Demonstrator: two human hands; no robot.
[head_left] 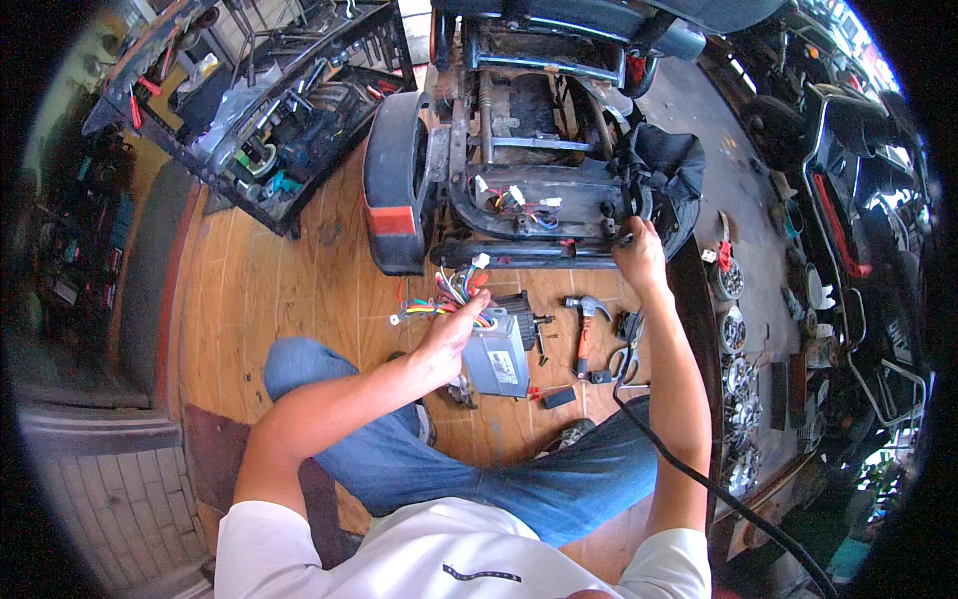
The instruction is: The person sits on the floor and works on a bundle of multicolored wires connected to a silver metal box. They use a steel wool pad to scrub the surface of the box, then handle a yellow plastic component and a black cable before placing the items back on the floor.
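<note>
In front of my crossed legs, my left hand point(451, 341) is closed at the wire end of a silver metal controller box point(496, 361) with a white label. Many-coloured wires point(439, 307) with connectors spread out past its fingers. My right hand point(642, 260) reaches forward to the rear frame of a small black vehicle point(539, 200). Its fingers are pinched together at the frame's right corner; what they hold is hidden. Loose wires with white connectors point(517, 200) lie on the vehicle's frame. A black finned part point(514, 311) rests behind the box.
A hammer point(584, 334), scissors point(626, 361) and a small black block point(559, 398) lie on the wooden floor. One black cable point(699, 474) crosses by my right arm. At the left stands an open tool tray point(299, 130); tubs of hardware point(733, 329) line the right.
</note>
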